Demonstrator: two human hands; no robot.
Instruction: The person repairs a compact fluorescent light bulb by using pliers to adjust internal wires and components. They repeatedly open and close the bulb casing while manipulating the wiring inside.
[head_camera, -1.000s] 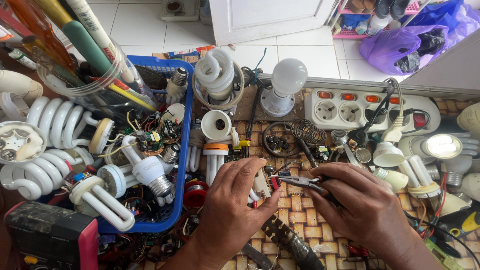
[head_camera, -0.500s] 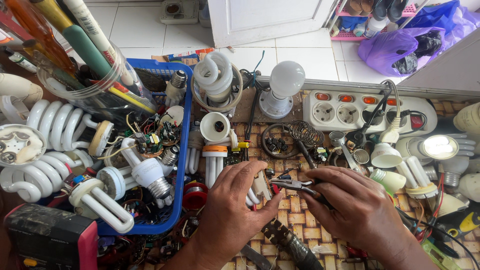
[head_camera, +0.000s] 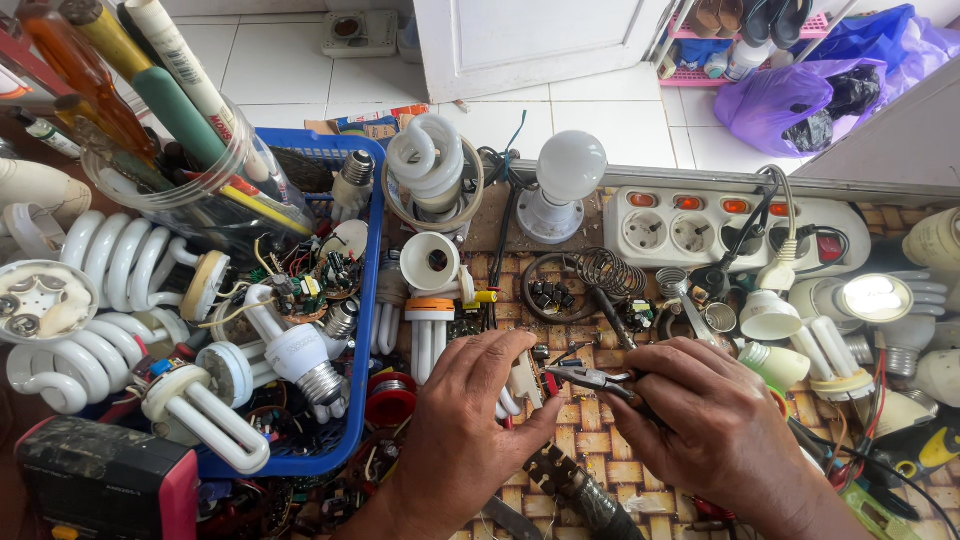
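Observation:
My right hand (head_camera: 705, 420) grips small needle-nose pliers (head_camera: 590, 379), their tips pointing left toward my other hand. My left hand (head_camera: 465, 425) rests on the woven mat and pinches a small white lamp part (head_camera: 518, 385) between thumb and fingers; most of that part is hidden under the fingers. The plier jaws meet the part near a thin wire or lead. Just behind my left hand stands a white tube lamp with an orange collar (head_camera: 430, 325).
A blue basket (head_camera: 362, 300) at left holds spiral and tube lamps and circuit boards. A white bulb (head_camera: 562, 185) and a power strip (head_camera: 720, 225) stand behind. More lamps (head_camera: 860, 300) lie at right, a clear jar of tools (head_camera: 175, 170) at far left, a dark meter (head_camera: 100, 485) at lower left.
Both hands stay in nearly the same place. The pliers have shifted slightly toward the part in my left hand.

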